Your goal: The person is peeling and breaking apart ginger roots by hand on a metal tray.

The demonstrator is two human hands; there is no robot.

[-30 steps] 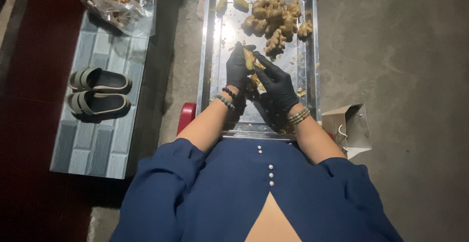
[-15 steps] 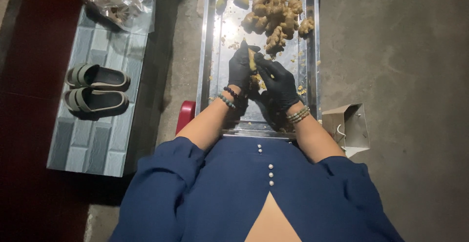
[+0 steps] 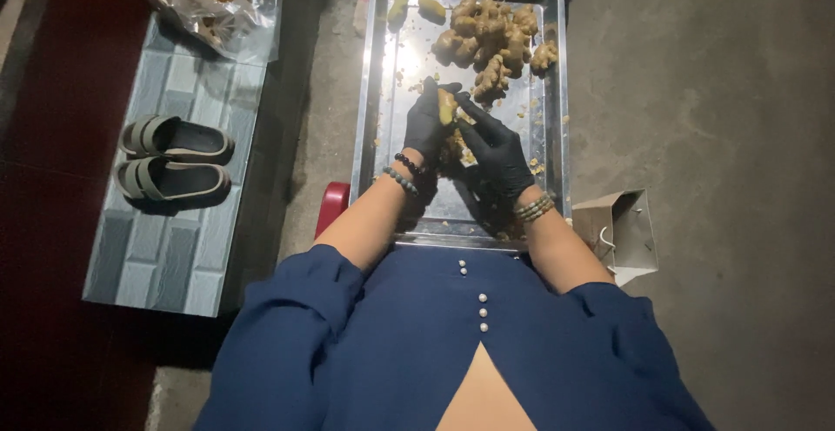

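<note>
I see a piece of ginger [image 3: 446, 106] held over the middle of the tray [image 3: 374, 92], just near of the pile. My left hand [image 3: 428, 122] is curled shut around it, the gloved fingers wrapping its left side so the pale top pokes out above them. My right hand [image 3: 494, 148] comes in from the right, touching the same piece; its fingers are bent toward it, but I cannot tell whether it grips the ginger, holds some small tool or only presses on it. Both hands wear black gloves, I judge to keep the skin clean, and bead bracelets sit at both wrists.

The piece is held above the tray, so that scraps fall into it, I think: bits of peel [image 3: 457, 146] lie scattered on the metal right under and around the hands. The ginger pile [image 3: 487, 35] lies at the far end of the tray, a little to the right, apart from the hands but within reach. Two greenish pieces [image 3: 416, 5] lie at the far left corner, away from the pile.

The tray rests on the concrete floor [image 3: 696, 92]. A red stool edge [image 3: 332, 200] shows near its left corner. To the right, near me, stands a small paper bag [image 3: 622, 227]. To the left, on a tiled step [image 3: 165, 257], lie a pair of sandals [image 3: 172, 160], and farther off a clear plastic bag [image 3: 222, 0] with more ginger.
</note>
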